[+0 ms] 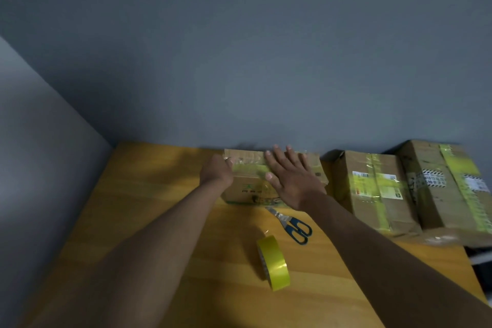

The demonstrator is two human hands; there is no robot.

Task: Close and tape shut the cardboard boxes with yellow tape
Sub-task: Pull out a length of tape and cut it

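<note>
A small cardboard box (246,186) stands closed at the back of the wooden table, with a strip of yellow tape (249,168) across its top. My left hand (216,172) curls over the box's left end, fingers on the tape. My right hand (288,176) lies flat on the box's top with fingers spread, covering its right part. A roll of yellow tape (274,262) stands on edge on the table in front of the box. Scissors (291,224) with dark blue handles lie between the roll and the box.
Two larger cardboard boxes (372,192) (447,184), both banded with yellow tape, stand side by side at the right against the grey wall. The table (133,221) ends at the wall on the left and drops off at the right (476,261).
</note>
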